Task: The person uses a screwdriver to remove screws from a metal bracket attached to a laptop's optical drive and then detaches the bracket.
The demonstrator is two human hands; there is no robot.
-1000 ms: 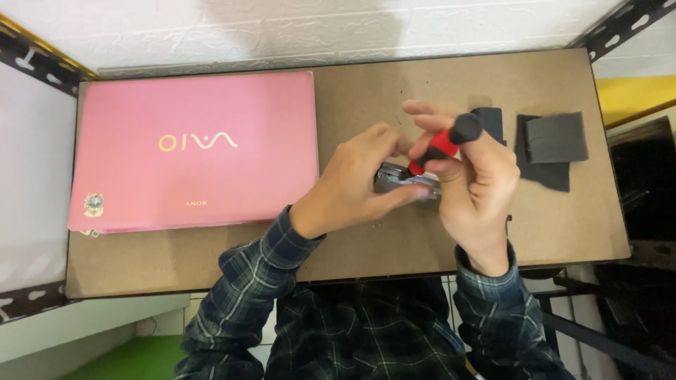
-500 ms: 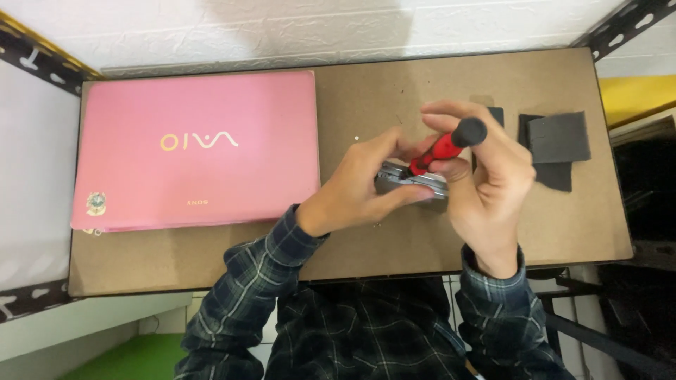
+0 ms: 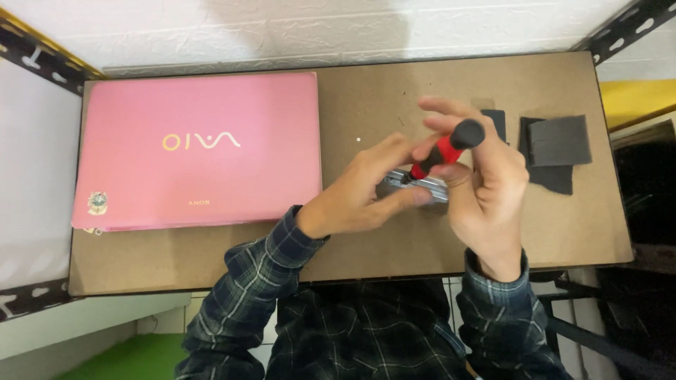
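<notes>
One closed pink laptop (image 3: 197, 151) lies at the left of the brown table (image 3: 352, 246); beside it your left hand (image 3: 359, 193) pins a small metal part (image 3: 415, 188) down, your right hand (image 3: 486, 190) grips a red-and-black screwdriver (image 3: 447, 149) tilted onto it, and dark grey pads (image 3: 556, 148) sit right

A brown board shelf (image 3: 366, 91) on black metal framing (image 3: 42, 60) meets a white, seemingly brick wall (image 3: 282, 28).

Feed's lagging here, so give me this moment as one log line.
left hand: steadies metal part | right hand: grips red screwdriver, tip on part | pink laptop: closed, left
</notes>
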